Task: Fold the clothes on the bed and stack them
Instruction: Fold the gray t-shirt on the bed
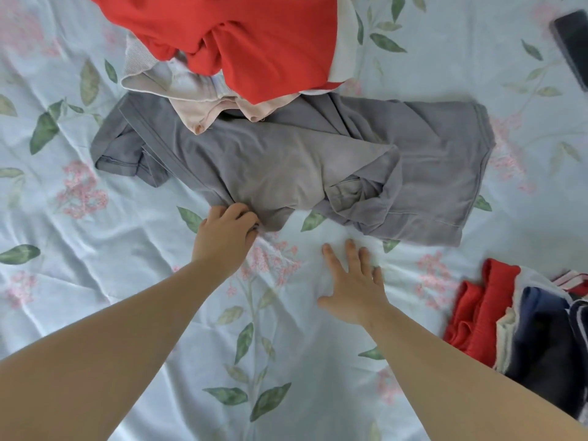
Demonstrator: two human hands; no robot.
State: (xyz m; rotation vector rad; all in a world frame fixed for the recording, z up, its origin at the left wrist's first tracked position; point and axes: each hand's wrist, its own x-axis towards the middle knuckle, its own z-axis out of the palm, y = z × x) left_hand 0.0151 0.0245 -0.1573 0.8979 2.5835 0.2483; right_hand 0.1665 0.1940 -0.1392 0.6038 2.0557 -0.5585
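left hand [227,232] gripped the grey shirt [286,167]'s near edge; right hand [353,281] lay flat, empty. pulling could have dragged the red garment [254,36] beyond, resting on it.

We see a bright picture in soft, even daylight; from which side the light comes we cannot tell. The pale sheet [95,281] looks nearly washed out in places, and its creases give only faint shadows. The deepest shadows lie in the folds of the grey shirt [286,160]. Beside the left hand [222,233] and the right hand [353,291] shadows are weak. Everything is slightly soft. The wide lens swells the left forearm [95,361] at the bottom edge and stretches the blurred phone [572,49].
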